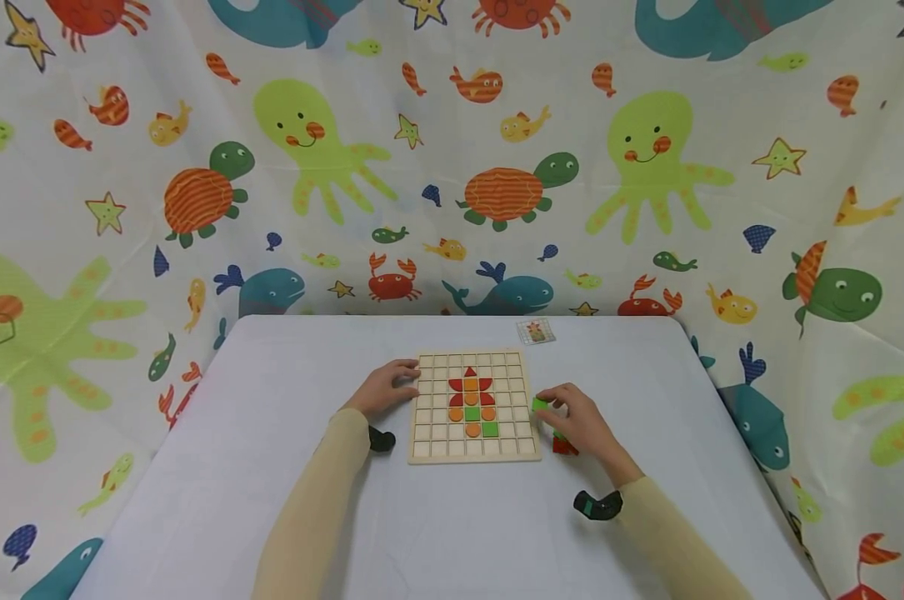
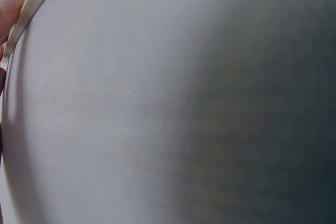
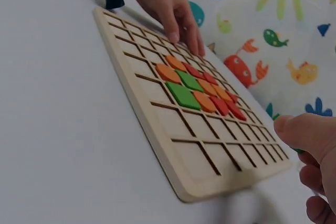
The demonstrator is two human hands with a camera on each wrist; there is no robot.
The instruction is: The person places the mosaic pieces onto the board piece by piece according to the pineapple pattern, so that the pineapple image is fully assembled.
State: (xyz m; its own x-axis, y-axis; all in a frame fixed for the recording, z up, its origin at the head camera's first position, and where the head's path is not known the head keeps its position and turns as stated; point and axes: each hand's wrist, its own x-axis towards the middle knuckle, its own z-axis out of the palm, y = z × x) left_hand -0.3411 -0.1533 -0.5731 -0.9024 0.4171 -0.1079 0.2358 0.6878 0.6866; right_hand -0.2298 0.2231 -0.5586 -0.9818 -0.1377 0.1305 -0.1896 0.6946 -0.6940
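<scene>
A square wooden grid board (image 1: 474, 458) lies on the white table, with red, orange and green tiles (image 1: 471, 413) set in a figure near its middle. My left hand (image 1: 386, 387) rests against the board's left edge, fingers fairly straight and touching the rim. Just beyond the right edge, my right hand (image 1: 575, 417) pinches a green tile (image 1: 540, 404) between thumb and fingers. Only a sliver of that tile shows in the right wrist view. Beneath the right hand lie loose red pieces (image 1: 564, 447) with some green beside them, partly hidden by the hand.
A small picture card (image 1: 536, 331) showing a similar coloured figure lies near the table's far edge, behind the board. A curtain (image 1: 437, 150) printed with sea animals hangs behind and around the table. Dark wrist cameras (image 1: 598, 505) sit on both wrists.
</scene>
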